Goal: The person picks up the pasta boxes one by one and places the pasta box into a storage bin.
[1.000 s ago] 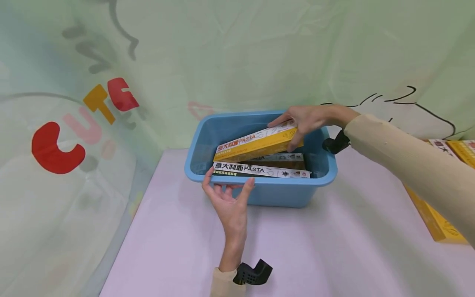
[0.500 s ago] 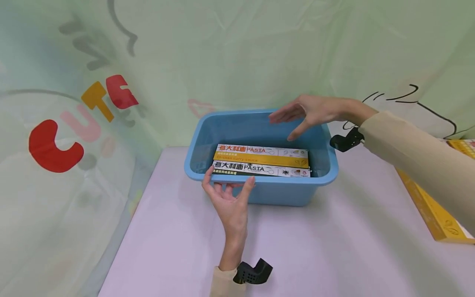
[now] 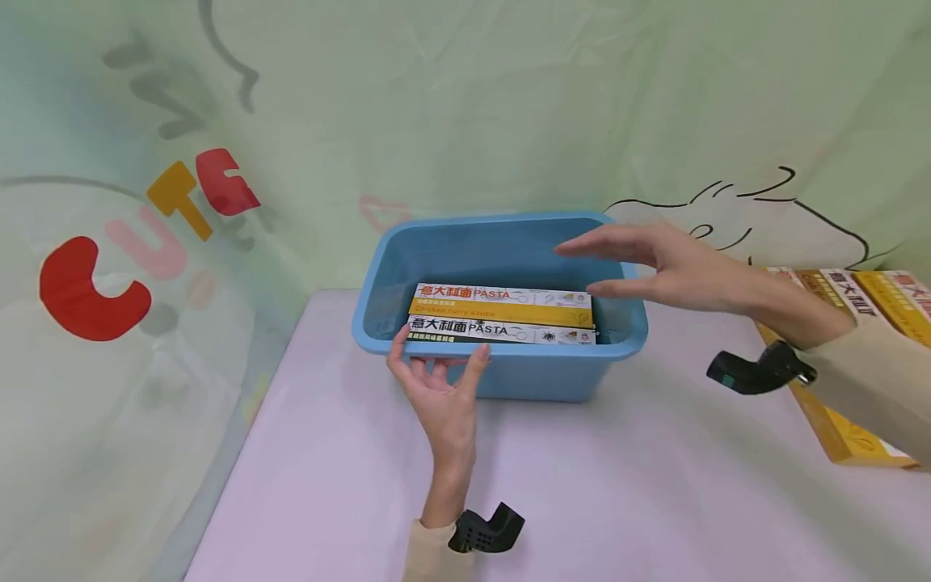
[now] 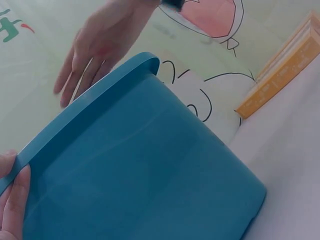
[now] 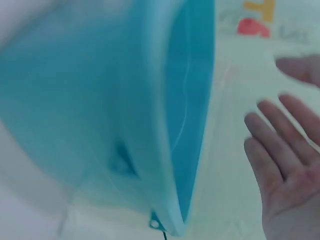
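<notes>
A blue plastic bin [image 3: 494,373] stands on the table, with pasta boxes inside it. The upper one at the back is a yellow pasta box [image 3: 502,311]; in front of it lies a pasta box with black lettering [image 3: 502,329]. My left hand [image 3: 442,404] grips the bin's front rim, and the left wrist view shows its fingers [image 4: 17,200] on either side of the rim. Over the bin's right end hovers my right hand [image 3: 676,267], fingers extended and holding nothing. The right wrist view has this hand [image 5: 290,165] beside the bin's rim.
To the right lie several more pasta boxes [image 3: 847,428], partly covered by the right forearm. A printed cloth [image 3: 473,105] hangs behind and at the left. The table [image 3: 618,501] has a pale lilac cover.
My right hand lowered the yellow pasta box into the bin, let go of it, and moved right toward the bin's end. The left hand keeps its grip on the rim.
</notes>
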Motion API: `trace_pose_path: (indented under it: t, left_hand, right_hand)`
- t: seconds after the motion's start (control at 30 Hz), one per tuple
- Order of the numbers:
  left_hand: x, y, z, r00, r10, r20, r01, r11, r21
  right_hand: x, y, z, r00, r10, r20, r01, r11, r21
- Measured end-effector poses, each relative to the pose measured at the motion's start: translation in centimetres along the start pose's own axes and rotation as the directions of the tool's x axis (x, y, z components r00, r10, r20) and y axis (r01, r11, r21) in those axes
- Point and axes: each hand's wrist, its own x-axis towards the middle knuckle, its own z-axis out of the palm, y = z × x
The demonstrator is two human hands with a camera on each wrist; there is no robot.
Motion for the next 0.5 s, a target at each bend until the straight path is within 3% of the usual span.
trace_pose_path:
  t: [0.1,0.2,0.33,0.5]
  left_hand:
    - [0.2,0.0,-0.2,1.000,0.001,-0.003,-0.001,1.000,-0.003]
    - [0.3,0.0,-0.3,1.000,0.003,-0.012,-0.003,1.000,-0.007]
    - [0.5,0.1,-0.6,1.000,0.015,-0.025,-0.015,1.000,-0.004]
    - [0.6,-0.1,-0.7,0.999,0.021,-0.038,-0.021,1.000,-0.009]
  right_hand:
    - [-3.0,0.0,1.4,0.989,0.040,-0.142,-0.029,0.996,0.080]
    - [-5.9,0.6,3.0,0.963,0.060,-0.264,-0.028,0.992,0.125]
    - [-9.7,2.6,5.4,0.916,0.101,-0.389,-0.075,0.994,0.080]
    - [-14.2,6.1,7.6,0.846,0.219,-0.487,-0.233,0.972,0.033]
